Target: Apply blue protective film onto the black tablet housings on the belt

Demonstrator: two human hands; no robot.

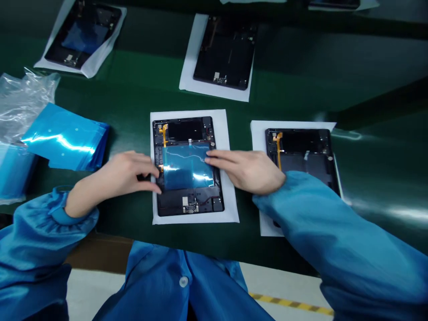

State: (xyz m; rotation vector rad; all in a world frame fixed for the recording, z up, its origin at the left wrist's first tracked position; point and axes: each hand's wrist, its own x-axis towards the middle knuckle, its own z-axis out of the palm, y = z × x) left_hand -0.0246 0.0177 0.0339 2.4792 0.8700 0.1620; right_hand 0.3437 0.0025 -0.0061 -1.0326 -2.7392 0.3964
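In front of me an opened tablet housing [174, 200] lies on a white sheet [230, 205], its circuit parts and an orange flex cable showing. A shiny blue film [187, 167] covers its middle. My right hand [249, 169] reaches in from the right, with outstretched fingertips resting on the film's upper right edge. At the housing's left edge is my left hand [130, 174], fingers bent and thumb apart, with nothing visible between them. Its fingertips are at or just over the housing's rim; whether they touch I cannot tell.
A stack of blue films [67, 138] lies at the left, beside clear plastic bags [23, 107]. A second tablet housing [301, 147] sits on the right, partly under my right sleeve. Two more, a far-left housing [83, 40] and a far-middle housing [224, 53], lie on white sheets.
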